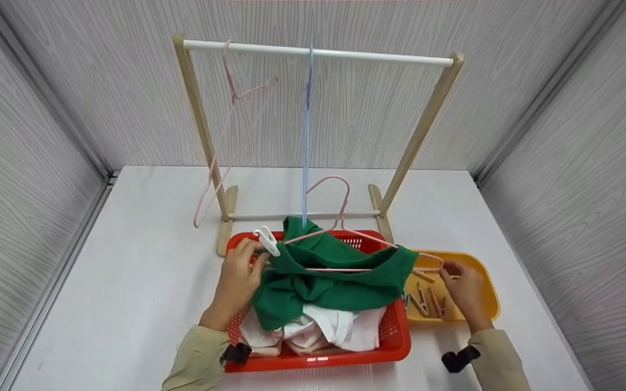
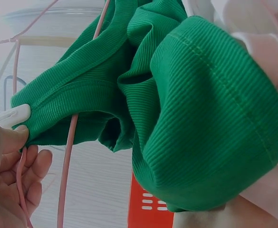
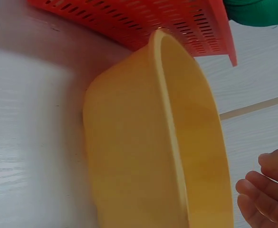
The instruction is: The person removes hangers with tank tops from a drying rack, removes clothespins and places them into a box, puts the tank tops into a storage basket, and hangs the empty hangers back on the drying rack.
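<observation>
A green ribbed garment (image 1: 335,293) drapes on a pink hanger (image 1: 340,270), its edge spread along the wire above the red basket (image 1: 367,355). A white clothespin (image 1: 267,241) is clipped at the garment's left corner. There my left hand (image 1: 239,274) pinches the cloth, its thumb beside the clothespin (image 2: 16,115); the hanger wire (image 2: 22,183) runs past the fingers. On the other side, my right hand (image 1: 462,285) pinches the hanger's right end, over the yellow tub (image 1: 492,304). In the right wrist view only curled fingers (image 3: 267,190) show; the hanger is out of sight.
Behind the basket stands a wooden rack with a white rail (image 1: 378,56). A pink hanger (image 1: 212,163) and a blue hanger (image 1: 306,146) hang from it. White and pale pink clothes (image 1: 335,326) lie in the basket; wooden clothespins (image 1: 432,301) lie in the tub.
</observation>
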`<state>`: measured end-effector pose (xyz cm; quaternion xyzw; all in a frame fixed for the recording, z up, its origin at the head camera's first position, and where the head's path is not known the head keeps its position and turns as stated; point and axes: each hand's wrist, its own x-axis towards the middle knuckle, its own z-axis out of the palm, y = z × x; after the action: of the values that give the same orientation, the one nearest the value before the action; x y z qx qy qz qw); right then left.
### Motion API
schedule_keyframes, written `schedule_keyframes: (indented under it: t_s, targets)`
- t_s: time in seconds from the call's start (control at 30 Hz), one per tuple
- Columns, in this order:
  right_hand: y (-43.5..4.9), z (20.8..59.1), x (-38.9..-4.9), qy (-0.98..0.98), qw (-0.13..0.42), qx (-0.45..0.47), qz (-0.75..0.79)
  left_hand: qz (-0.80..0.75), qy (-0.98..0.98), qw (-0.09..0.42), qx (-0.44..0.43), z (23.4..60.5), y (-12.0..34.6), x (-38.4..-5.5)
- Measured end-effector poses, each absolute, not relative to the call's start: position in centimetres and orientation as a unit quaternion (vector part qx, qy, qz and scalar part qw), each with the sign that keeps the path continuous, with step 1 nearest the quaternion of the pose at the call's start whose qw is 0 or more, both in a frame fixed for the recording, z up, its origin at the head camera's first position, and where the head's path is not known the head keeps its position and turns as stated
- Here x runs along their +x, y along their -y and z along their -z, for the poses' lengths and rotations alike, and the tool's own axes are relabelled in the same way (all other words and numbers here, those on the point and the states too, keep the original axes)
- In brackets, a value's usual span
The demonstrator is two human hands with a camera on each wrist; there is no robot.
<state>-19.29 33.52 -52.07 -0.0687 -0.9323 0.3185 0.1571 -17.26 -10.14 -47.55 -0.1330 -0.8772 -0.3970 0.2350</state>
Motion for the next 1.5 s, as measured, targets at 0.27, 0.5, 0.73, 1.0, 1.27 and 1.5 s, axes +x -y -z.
schedule_keyframes:
  t_s: [0.27, 0.5, 0.73, 1.0, 1.27, 1.5]
  targets:
    - [-33.1, 49.9, -18.7, 0.911, 0.208, -0.051, -0.352, 0.397, 0.876, 0.238, -0.134, 47.6, 10.1, -17.3]
    - [-32.5, 48.2, -18.2, 0.895, 0.231, -0.023, -0.381, 0.399, 0.874, 0.241, -0.136, 47.6, 10.1, -17.3]
    - [-31.6, 46.6, -17.9, 0.888, 0.236, -0.014, -0.395, 0.398, 0.874, 0.242, -0.136, 47.6, 10.1, -17.3]
    - [-30.3, 45.0, -17.6, 0.874, 0.254, 0.021, -0.413, 0.397, 0.878, 0.232, -0.13, 47.6, 10.0, -17.3]
    - [-28.7, 43.6, -16.9, 0.859, 0.283, 0.073, -0.421, 0.398, 0.878, 0.234, -0.127, 47.6, 10.0, -17.3]
    - [-27.5, 42.6, -16.5, 0.854, 0.27, 0.091, -0.434, 0.397, 0.876, 0.242, -0.128, 47.6, 10.0, -17.4]
